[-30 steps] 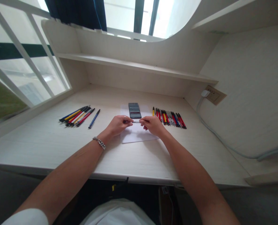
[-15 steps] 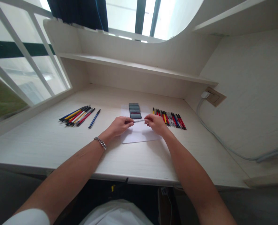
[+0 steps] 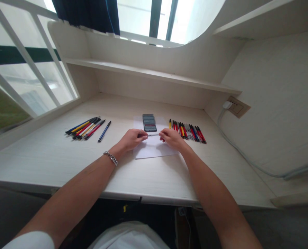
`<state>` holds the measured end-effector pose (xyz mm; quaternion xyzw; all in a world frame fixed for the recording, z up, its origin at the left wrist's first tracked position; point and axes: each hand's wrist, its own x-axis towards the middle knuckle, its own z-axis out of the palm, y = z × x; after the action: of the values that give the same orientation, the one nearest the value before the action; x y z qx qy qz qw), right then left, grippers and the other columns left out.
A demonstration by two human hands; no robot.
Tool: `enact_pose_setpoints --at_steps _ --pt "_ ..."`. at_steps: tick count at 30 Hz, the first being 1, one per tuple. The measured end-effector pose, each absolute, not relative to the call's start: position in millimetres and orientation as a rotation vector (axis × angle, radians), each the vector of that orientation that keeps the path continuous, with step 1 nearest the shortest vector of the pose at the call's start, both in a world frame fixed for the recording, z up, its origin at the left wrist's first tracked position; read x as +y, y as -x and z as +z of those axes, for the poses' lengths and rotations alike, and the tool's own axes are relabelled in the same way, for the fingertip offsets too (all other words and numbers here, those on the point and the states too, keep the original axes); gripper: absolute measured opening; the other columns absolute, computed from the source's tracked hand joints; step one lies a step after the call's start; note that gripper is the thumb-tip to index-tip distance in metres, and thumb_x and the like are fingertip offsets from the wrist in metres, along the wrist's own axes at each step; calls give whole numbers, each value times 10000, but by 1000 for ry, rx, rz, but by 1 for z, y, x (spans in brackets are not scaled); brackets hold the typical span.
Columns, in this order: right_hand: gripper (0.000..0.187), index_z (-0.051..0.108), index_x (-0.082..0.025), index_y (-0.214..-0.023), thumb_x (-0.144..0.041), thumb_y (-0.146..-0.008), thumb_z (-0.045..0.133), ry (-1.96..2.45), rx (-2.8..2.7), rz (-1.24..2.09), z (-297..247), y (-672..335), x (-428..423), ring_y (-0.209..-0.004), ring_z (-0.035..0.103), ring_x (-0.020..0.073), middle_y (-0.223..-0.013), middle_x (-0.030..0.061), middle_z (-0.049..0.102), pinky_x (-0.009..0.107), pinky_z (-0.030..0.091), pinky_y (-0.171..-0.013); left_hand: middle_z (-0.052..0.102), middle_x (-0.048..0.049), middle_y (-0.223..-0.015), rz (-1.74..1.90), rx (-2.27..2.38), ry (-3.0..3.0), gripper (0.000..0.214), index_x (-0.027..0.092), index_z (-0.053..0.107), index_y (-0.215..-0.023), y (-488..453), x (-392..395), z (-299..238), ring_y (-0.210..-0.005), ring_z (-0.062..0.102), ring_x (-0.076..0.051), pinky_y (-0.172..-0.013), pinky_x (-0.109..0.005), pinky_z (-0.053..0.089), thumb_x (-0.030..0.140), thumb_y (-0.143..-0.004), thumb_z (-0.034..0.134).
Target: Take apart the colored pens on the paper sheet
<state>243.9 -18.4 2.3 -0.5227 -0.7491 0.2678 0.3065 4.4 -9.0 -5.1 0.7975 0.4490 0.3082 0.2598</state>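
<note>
While I watch through the head camera, the desk (image 3: pixel 148 178) fills much of my view, a pale, faintly grained top whose front edge at six o'clock drops into shadow where I can make out little. A straight white shelf (image 3: pixel 148 72) crosses at twelve o'clock. Both forearms are cut off by the lower border, toward seven and five o'clock. Taking the flat white paper (image 3: pixel 154 152) as my dial's centre, I find it partly covered by the hands. The left hand (image 3: pixel 130 139) has thumb and forefinger pinching one end of a thin rod (image 3: pixel 153 135), and the right hand (image 3: pixel 173 138) pinches the other; I cannot read the curled remaining fingers. Toward ten o'clock, a loose pile of pens (image 3: pixel 84 128) overlaps too much for me to count. Toward half past two, slim, multicoloured pens form a row (image 3: pixel 195 133), some partly hidden behind the right hand. The slab-like phone (image 3: pixel 149 123) lies at twelve o'clock, its face blocky and illegible. A blue pen (image 3: pixel 104 131) lies just beside the pile. A metal chain bracelet (image 3: pixel 110 158) circles the left wrist. The rod itself is straight and pale, held over the paper, both tips lost between fingertips.
</note>
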Motion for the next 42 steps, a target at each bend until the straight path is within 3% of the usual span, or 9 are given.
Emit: enact_pose_setpoints --at_steps 3,8,14,19,30,42 --pt "322 643 -170 -733 -312 -977 489 1407 -1994 746 2 -241 -18 -596 608 121 -708 38 704 234 428 -595 786 -77 -918 847 1208 -2159 239 196 799 -961 -3 -7 -7 -817 680 -225 -783 -340 501 348 -834 664" --pt "59 676 -181 -895 -212 -869 633 1316 -1924 687 2 -245 -18 -666 637 136 -757 19 711 242 460 -654 789 -73 -921 879 1207 -2135 256 210 802 -969 -4 -6 -8 -804 686 -224 -783 -343 509 370 -858 635" --pt "297 651 -180 -752 -340 -965 519 1350 -2051 699 1 -245 -19 -658 622 135 -734 34 707 241 432 -624 791 -91 -935 864 1218 -2127 242 196 799 -968 -4 -8 -5 -834 694 -237 -792 -356 509 343 -836 658" --pt "99 660 -190 -871 -281 -890 625 1304 -1945 668 3 -245 -20 -674 626 141 -750 13 697 244 442 -642 788 -75 -925 860 1218 -2136 247 206 801 -965 -6 -11 -2 -813 686 -221 -786 -341 507 350 -858 631" --pt "192 640 -191 -762 -315 -901 593 1368 -2059 639 4 -243 -24 -651 571 131 -698 -2 681 238 369 -621 798 -57 -928 865 1272 -2161 205 220 812 -939 -2 -9 -2 -847 710 -226 -819 -335 521 321 -818 682" --pt "132 641 -184 -809 -277 -896 606 1374 -1864 655 6 -249 -17 -701 634 150 -745 21 707 260 447 -675 784 -81 -928 987 1214 -2009 317 184 782 -1034 -7 -10 0 -843 710 -221 -814 -346 543 362 -774 745"
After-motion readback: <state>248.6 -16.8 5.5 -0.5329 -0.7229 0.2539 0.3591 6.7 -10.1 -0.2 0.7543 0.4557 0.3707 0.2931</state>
